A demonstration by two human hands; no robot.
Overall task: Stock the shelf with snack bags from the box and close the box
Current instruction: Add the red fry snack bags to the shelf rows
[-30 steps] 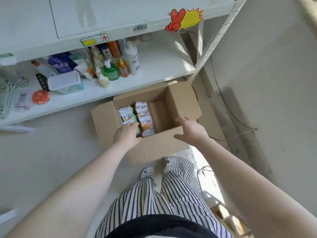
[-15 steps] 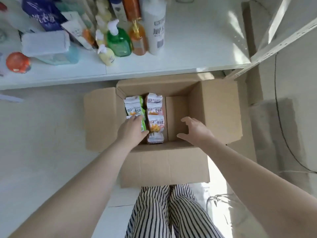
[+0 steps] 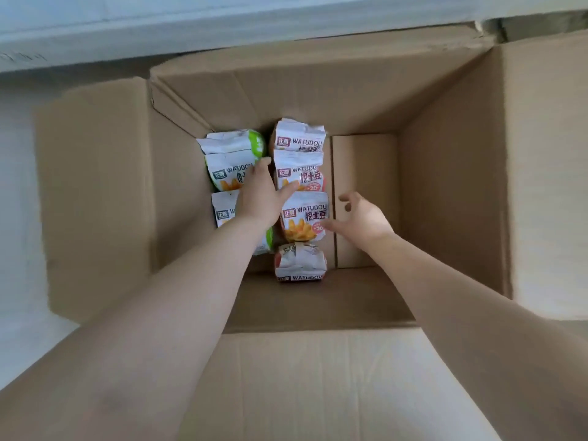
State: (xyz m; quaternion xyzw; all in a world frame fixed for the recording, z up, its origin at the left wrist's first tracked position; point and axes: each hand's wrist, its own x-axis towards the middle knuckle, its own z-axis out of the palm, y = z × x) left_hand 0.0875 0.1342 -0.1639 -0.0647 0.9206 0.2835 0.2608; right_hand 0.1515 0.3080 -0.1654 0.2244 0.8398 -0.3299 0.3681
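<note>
Cardboard box fills most of the head view, standing open, all four flaps folded outward. Left flap lies flat over the pale floor; near flap spreads toward the camera under both forearms; right flap runs off the frame edge. A bare strip of the box bottom shows right of centre, seam visible.

White shelf edge runs along the top of frame, just beyond the far flap. Blurred; nothing on it can be made out.

Snack bags sit on the box bottom, packed against the left inner wall in two columns. Green-trimmed bags form the left column, at least two, partly covered by the left forearm. Orange-trimmed bags form the right column, four counted, overlapping one another front to back, the nearest one lying upside down. Print reads WATUDOU.

Left hand is down inside the box, palm on the seam between the two columns, fingers straight and spread, thumb lying over an orange-trimmed bag. Grip open, pressing rather than holding.

Right hand is over the bare bottom strip just right of the orange column, fingers loosely curved and apart, thumb tip touching or just beside the third bag's edge. Grip open, holding nothing.
</note>
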